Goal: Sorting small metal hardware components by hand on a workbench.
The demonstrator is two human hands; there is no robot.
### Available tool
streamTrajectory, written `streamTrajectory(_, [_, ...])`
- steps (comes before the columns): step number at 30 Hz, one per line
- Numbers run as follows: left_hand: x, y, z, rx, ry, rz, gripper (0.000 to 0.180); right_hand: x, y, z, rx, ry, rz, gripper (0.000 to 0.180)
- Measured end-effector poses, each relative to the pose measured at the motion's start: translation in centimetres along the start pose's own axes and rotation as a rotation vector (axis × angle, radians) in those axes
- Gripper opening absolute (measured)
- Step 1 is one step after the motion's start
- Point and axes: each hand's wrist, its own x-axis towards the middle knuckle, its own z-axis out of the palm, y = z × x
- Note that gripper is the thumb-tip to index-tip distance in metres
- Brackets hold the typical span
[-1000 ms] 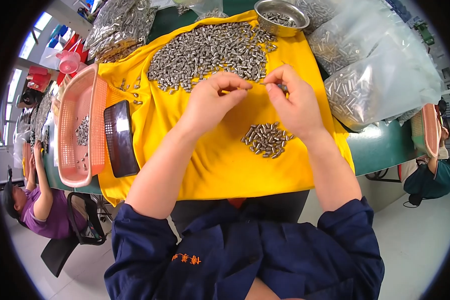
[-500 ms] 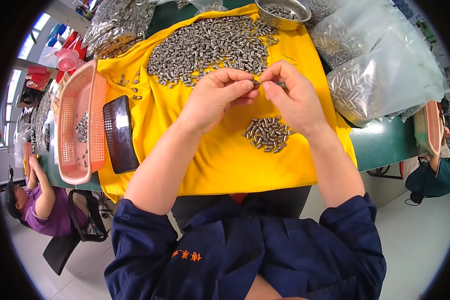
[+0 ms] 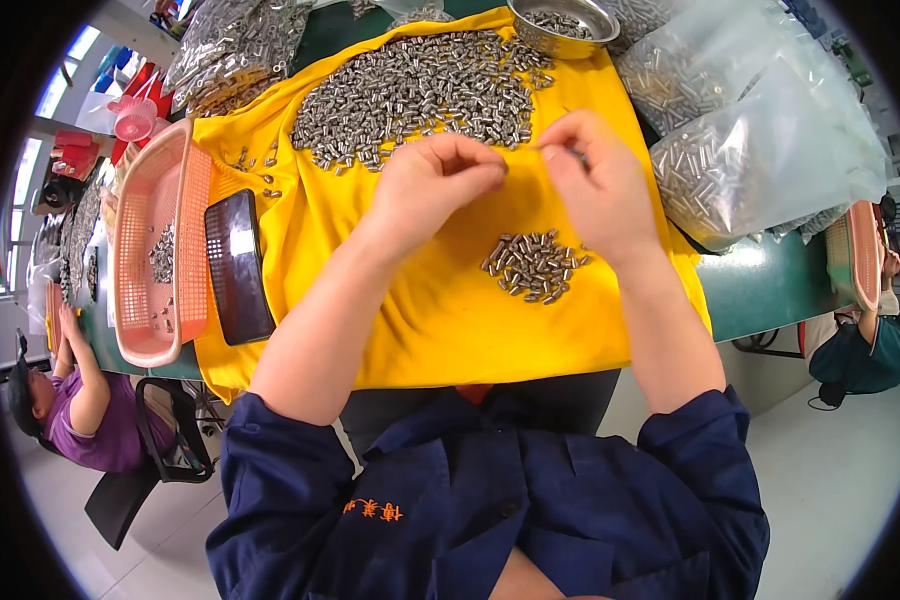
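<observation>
Over the yellow cloth [image 3: 370, 340], my left hand [image 3: 430, 190] is closed in a pinch, thumb against forefinger; whatever is between the tips is hidden. A short gap away, my right hand [image 3: 605, 195] also pinches, its fingers curled. A small grey bit shows among the right fingers, too small and blurred to name. Beyond both hands spreads a wide heap of small metal cylinders [image 3: 410, 95]. A smaller pile of like metal cylinders [image 3: 535, 267] lies on the cloth, just left of my right wrist.
At left stand a pink plastic basket [image 3: 192, 250] holding some metal pieces and a black phone-like slab [image 3: 238, 270]. A metal bowl [image 3: 560, 42] sits at the back. Clear bags of metal parts [image 3: 705, 185] crowd the right. Other people sit at both sides.
My hands, which met around a small dark metal piece, have drawn apart. The left stays nearly in place; the right has shifted slightly right.
</observation>
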Motion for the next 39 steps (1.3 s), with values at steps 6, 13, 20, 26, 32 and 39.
streamTrajectory(6, [-0.5, 0.2, 0.0, 0.493, -0.118, 0.234, 0.019, 0.4, 0.3, -0.4, 0.216, 0.084, 0.042, 0.015])
streamTrajectory(13, [1.9, -0.5, -1.5, 1.127, 0.256, 0.490, 0.012, 0.5, 1.2, 0.5, 0.183, -0.006, 0.011, 0.016])
streamTrajectory(20, [1.8, -0.5, -0.6, 1.272, 0.238, 0.385, 0.010, 0.1, 0.7, 1.0, 0.002, -0.022, -0.032, 0.013])
streamTrajectory(26, [1.3, -0.6, -1.6, 1.238, 0.121, 0.492, 0.008, 0.0, 0.4, 0.9, 0.040, -0.035, 0.005, 0.013])
streamTrajectory(32, [1.3, -0.1, -1.6, 1.166, 0.149, 0.523, 0.011, 0.1, 0.2, 0.9, 0.070, -0.071, 0.045, 0.013])
streamTrajectory(39, [0.2, 1.0, -0.4, -0.035, -0.011, 0.063, 0.014, 0.0, -0.1, 0.5, 0.343, -0.126, 0.120, 0.007])
